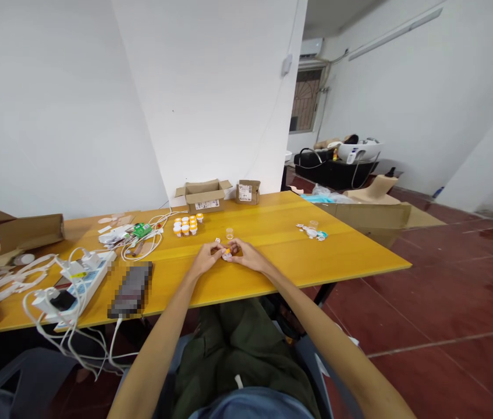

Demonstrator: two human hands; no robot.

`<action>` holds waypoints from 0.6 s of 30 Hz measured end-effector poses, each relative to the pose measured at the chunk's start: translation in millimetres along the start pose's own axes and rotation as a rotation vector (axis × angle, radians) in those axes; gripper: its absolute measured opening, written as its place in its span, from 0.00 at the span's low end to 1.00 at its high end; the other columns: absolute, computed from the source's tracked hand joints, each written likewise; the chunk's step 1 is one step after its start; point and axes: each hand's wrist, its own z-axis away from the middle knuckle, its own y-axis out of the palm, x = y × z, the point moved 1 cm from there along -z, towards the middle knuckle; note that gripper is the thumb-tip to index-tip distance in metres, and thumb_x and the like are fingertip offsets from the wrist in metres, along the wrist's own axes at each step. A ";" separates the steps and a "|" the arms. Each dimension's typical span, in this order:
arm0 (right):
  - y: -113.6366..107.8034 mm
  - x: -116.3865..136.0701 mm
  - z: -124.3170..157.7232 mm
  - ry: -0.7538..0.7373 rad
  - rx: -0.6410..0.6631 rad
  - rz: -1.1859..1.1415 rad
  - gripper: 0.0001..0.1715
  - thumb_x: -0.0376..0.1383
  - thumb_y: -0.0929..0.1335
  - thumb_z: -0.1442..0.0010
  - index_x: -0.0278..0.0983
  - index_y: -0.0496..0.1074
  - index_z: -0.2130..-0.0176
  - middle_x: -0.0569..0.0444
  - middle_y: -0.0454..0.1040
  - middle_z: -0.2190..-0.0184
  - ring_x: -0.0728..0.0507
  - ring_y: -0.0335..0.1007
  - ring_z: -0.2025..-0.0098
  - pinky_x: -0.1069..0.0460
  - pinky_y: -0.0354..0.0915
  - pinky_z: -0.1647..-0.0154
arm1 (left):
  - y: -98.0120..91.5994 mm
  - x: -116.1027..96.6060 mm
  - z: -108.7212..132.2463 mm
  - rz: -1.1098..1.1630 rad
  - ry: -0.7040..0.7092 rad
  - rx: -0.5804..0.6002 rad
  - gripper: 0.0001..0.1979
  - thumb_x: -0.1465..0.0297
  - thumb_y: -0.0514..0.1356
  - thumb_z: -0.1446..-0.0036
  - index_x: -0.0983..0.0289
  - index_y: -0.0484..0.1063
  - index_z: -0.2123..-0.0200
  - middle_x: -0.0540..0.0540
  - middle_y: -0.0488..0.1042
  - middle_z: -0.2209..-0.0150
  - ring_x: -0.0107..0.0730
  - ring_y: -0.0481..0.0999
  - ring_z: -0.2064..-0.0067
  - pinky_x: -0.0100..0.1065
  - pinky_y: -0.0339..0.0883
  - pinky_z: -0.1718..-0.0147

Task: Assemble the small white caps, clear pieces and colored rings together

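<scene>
At the middle of the table's near side, my left hand [206, 257] and my right hand [246, 255] meet around a small clear plastic piece with an orange part [227, 254]. The fingertips of both hands are closed on it, and they hide some of its shape. Just beyond my fingers stands a small clear cup [229, 233]. A tiny white piece with dark marks [217, 240] lies beside my left fingers. Farther to the left, several small containers with orange and white tops [188, 225] stand close together in a group.
Two cardboard boxes, one open [205, 196] and one smaller [248, 192], stand at the table's back. Small white and teal pieces [314, 233] lie on the right. To the left are a phone [131, 289], a power strip [84, 285] and tangled white cables.
</scene>
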 end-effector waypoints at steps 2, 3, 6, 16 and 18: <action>0.1 0.6 0.1 0.000 0.002 -0.010 0.25 0.43 0.77 0.50 0.40 0.71 0.55 0.54 0.77 0.62 0.43 0.74 0.59 0.47 0.69 0.53 | 0.1 -0.5 0.3 0.012 -0.021 0.003 0.12 0.60 0.64 0.44 0.62 0.79 0.73 0.55 0.82 0.67 0.41 0.80 0.58 0.41 0.72 0.53; 0.1 0.9 0.1 0.000 0.002 -0.011 0.25 0.44 0.77 0.49 0.40 0.71 0.55 0.54 0.77 0.62 0.43 0.74 0.59 0.47 0.69 0.53 | 0.3 -0.7 0.4 0.016 -0.030 0.001 0.12 0.60 0.64 0.45 0.61 0.79 0.74 0.55 0.82 0.67 0.42 0.80 0.57 0.41 0.72 0.53; 0.1 1.4 -0.1 -0.002 0.008 -0.006 0.24 0.44 0.77 0.49 0.40 0.72 0.55 0.54 0.77 0.62 0.43 0.74 0.59 0.47 0.69 0.54 | 0.8 -2.1 1.0 0.023 -0.034 -0.001 0.12 0.60 0.65 0.46 0.61 0.78 0.75 0.56 0.82 0.67 0.43 0.80 0.56 0.41 0.72 0.52; -0.5 -0.7 0.0 -0.009 0.002 0.016 0.23 0.46 0.77 0.49 0.39 0.72 0.56 0.54 0.77 0.63 0.44 0.73 0.60 0.47 0.69 0.55 | 1.5 -2.2 0.8 -0.026 -0.025 -0.020 0.13 0.60 0.64 0.45 0.62 0.77 0.75 0.54 0.81 0.70 0.38 0.79 0.64 0.38 0.72 0.58; -0.6 -2.4 -0.3 -0.015 -0.005 0.022 0.24 0.46 0.77 0.49 0.39 0.72 0.56 0.54 0.77 0.63 0.44 0.73 0.60 0.47 0.69 0.54 | 1.5 -0.4 0.0 -0.039 -0.034 -0.025 0.13 0.59 0.63 0.44 0.63 0.78 0.73 0.53 0.81 0.70 0.37 0.78 0.65 0.37 0.72 0.59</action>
